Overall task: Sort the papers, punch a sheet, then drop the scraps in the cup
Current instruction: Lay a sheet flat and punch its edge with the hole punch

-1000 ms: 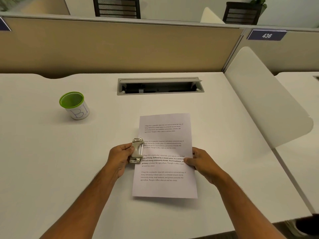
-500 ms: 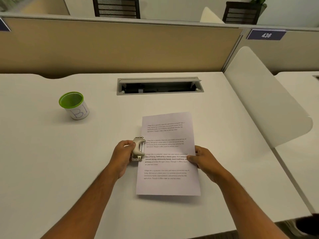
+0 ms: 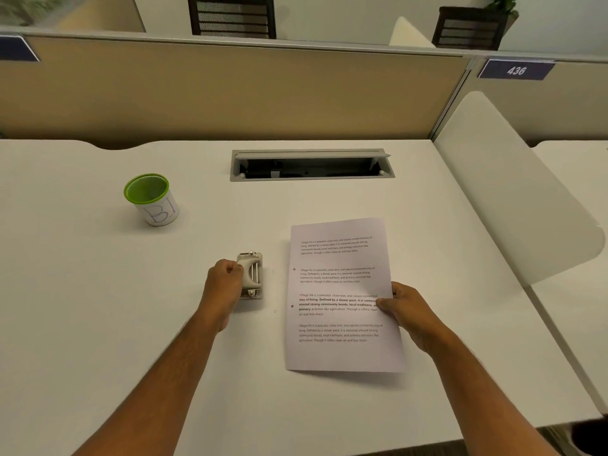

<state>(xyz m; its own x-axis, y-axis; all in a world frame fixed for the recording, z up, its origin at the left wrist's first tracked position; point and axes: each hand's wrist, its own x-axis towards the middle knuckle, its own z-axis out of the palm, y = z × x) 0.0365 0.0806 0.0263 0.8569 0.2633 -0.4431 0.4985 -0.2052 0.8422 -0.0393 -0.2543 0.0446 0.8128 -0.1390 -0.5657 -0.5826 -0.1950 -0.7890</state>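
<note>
Two holes mark the sheet (image 3: 342, 291), pinched by right fingers (image 3: 383, 304); left fingers (image 3: 230, 269) grip the punch (image 3: 252, 274).

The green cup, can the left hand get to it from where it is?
Probably yes. The green cup stands on bare desk up and left of the left hand, and nothing lies between them. But that hand is wrapped around the hole punch, so it would carry that or let go first.
</note>
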